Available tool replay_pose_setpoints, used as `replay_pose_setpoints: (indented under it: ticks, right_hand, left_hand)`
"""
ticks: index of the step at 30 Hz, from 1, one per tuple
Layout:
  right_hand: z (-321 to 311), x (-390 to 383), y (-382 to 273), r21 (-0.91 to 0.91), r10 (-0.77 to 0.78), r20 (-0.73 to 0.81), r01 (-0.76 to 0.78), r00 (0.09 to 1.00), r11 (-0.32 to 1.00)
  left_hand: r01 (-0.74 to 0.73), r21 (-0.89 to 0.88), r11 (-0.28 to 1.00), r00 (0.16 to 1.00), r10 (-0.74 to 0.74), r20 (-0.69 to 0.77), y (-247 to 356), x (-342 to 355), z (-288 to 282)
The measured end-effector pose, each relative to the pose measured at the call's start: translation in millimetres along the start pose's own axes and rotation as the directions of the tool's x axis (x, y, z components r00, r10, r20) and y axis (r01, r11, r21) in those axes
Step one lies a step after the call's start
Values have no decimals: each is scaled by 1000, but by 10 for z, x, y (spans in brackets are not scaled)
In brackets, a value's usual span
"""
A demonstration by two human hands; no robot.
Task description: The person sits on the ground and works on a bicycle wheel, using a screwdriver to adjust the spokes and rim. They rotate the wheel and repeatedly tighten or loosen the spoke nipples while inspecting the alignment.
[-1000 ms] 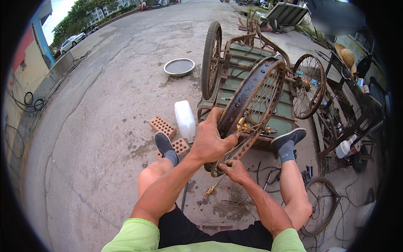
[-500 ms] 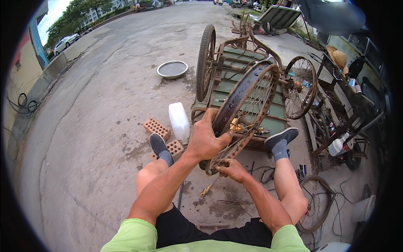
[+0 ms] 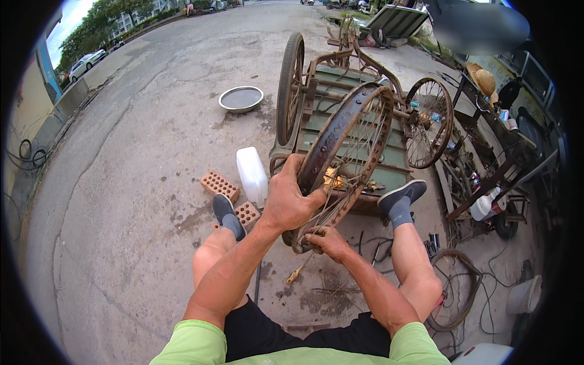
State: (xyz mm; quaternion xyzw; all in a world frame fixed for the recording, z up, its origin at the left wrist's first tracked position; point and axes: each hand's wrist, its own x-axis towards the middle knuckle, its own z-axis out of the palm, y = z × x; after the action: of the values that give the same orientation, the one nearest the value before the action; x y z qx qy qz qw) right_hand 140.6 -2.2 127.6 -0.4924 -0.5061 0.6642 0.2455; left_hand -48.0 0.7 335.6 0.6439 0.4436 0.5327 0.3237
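A rusty spoked wheel (image 3: 336, 129) without a tire stands tilted between my legs, its bare rim facing me. My left hand (image 3: 291, 198) is closed around the near left part of the rim, thumb toward the spokes. Lower down, my right hand (image 3: 328, 242) has its fingers pinched at the bottom of the rim; what exactly lies under the fingertips is hard to see. Beyond the wheel lies an overturned green cart (image 3: 316, 125) with a tired wheel (image 3: 291, 91) on its left and a spoked rim (image 3: 429, 123) on its right.
A screwdriver with a yellow handle (image 3: 294, 275) lies below my hands. Left of the cart are a white plastic jug (image 3: 251, 173), perforated bricks (image 3: 220, 185) and a basin of water (image 3: 241, 98). To the right, a loose tire (image 3: 473, 298) and a cluttered rack (image 3: 486, 188) stand near a white bucket (image 3: 524, 295).
The whole view has shifted slightly, so everything sits a little further left and up. Both hands keep their hold on the wheel, and my right hand stays low on the rim.
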Motion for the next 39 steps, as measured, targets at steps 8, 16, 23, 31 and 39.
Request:
replay_pose_setpoints:
  ticks: [8,16,23,31,39]
  right_hand:
    - [2,-45,-234,-444,42,-196,-127,980,887]
    - [15,-77,-131,39,51,-14,-50,999,998]
    - [59,-68,-337,-541,49,-186,-144,981,829]
    - [-70,0,-69,60,16,89,-21,996,998]
    - [52,-116,-352,-500,76,-159,-146,984,854]
  left_hand:
    - [-3,-33,999,996,0,-84,-94,58,59]
    - [-42,46,998,997,45,-64,-124,54,52]
    - [-70,-60,996,996,67,-58,-283,63,24]
    - [-105,-120,987,994,107,12,-212,40,60]
    - [72,-160,984,997,-72,3,-6,11,163]
